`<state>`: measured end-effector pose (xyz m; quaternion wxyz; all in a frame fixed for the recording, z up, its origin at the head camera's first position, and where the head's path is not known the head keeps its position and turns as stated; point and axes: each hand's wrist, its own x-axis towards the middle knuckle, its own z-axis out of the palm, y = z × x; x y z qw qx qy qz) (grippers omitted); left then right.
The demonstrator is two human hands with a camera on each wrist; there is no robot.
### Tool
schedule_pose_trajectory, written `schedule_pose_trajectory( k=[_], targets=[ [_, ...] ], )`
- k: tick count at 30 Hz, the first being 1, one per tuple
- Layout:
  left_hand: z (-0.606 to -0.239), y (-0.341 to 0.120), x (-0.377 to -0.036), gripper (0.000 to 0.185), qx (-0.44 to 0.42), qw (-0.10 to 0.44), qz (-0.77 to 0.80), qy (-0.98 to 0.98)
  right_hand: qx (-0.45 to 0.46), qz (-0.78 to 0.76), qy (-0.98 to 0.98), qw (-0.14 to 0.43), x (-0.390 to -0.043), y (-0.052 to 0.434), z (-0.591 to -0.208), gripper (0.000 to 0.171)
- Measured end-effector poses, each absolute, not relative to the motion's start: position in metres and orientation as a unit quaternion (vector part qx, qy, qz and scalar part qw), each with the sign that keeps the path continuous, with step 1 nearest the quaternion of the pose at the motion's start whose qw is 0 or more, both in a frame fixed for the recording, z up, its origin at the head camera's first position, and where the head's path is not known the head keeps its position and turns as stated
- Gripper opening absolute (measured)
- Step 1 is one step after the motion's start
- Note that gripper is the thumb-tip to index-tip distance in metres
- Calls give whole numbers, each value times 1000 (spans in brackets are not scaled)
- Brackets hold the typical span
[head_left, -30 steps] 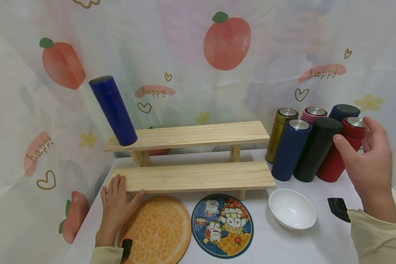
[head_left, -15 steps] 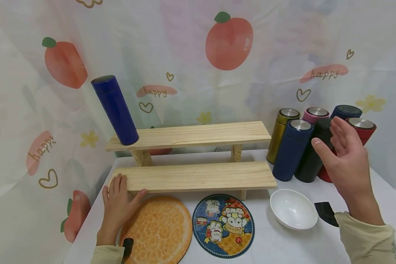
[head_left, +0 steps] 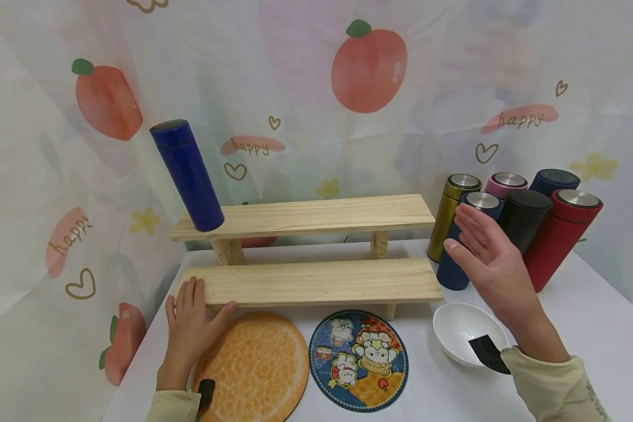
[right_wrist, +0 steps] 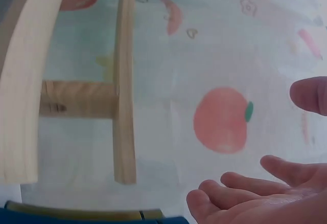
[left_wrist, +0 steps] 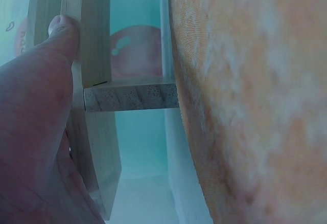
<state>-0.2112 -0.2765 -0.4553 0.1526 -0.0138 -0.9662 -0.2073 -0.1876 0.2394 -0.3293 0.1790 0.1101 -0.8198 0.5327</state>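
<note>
My left hand [head_left: 192,334] rests on the left end of the lower board [head_left: 322,281] of a two-step wooden shelf, fingers laid on top and thumb at its front edge. In the left wrist view the thumb [left_wrist: 64,35] lies along the board's edge. A blue thermos [head_left: 187,176] stands at the left end of the upper board [head_left: 322,215]. My right hand [head_left: 498,275] is raised, fingers extended, holding nothing; it partly covers a navy thermos [head_left: 451,266] and a black thermos [head_left: 524,220]. A red thermos [head_left: 561,240] stands to their right.
Behind those stand gold [head_left: 448,217], pink-topped [head_left: 506,183] and dark blue [head_left: 554,180] thermoses. A white bowl [head_left: 451,331] sits partly behind my right wrist. Two round mats, one orange [head_left: 255,363] and one with cartoons [head_left: 358,360], lie before the shelf. A printed curtain [head_left: 306,76] hangs behind.
My right hand has moved left from in front of the red thermos, past the black one, to the navy one. The left hand stays on the lower board.
</note>
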Motion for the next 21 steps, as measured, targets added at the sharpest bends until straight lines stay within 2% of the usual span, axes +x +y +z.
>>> schedule_pose_trajectory(
  k=[11,21],
  targets=[
    [-457,-277,-211,107,-18,170,-212,-962,167,544,-810,144,-190,196,-337,70],
    [-456,-276,-212,108,-13,160,-214,-964,218,574,-784,89,-204,139,-333,68]
  ],
)
